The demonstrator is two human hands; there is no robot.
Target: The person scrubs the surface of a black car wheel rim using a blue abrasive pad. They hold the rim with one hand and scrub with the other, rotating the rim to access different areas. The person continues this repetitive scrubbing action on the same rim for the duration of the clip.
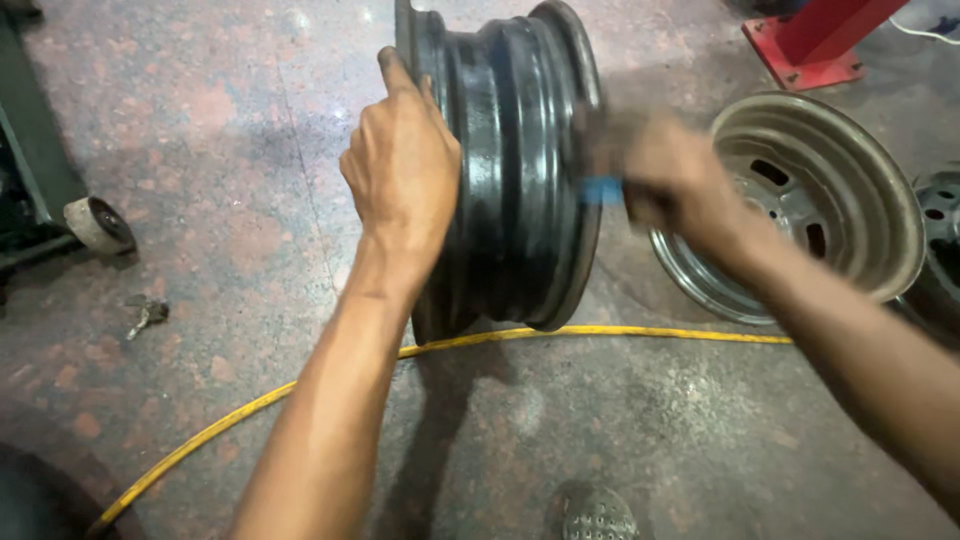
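My left hand [402,165] has its grip closed over the near edge of a black steel wheel rim [520,170], which stands upright on its edge on the stone floor [200,200]. My right hand [665,180], blurred, pinches a small blue piece [602,190] against the rim's far edge; I cannot tell what it is. A yellow hose [600,334] runs across the floor under the rim. A grey rim [810,200] lies tilted just to the right.

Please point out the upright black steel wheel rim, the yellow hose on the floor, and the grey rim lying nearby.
black steel wheel rim [520,170], head view, barrel
yellow hose [640,334], head view, mid-length
grey rim [850,190], head view, inner wall
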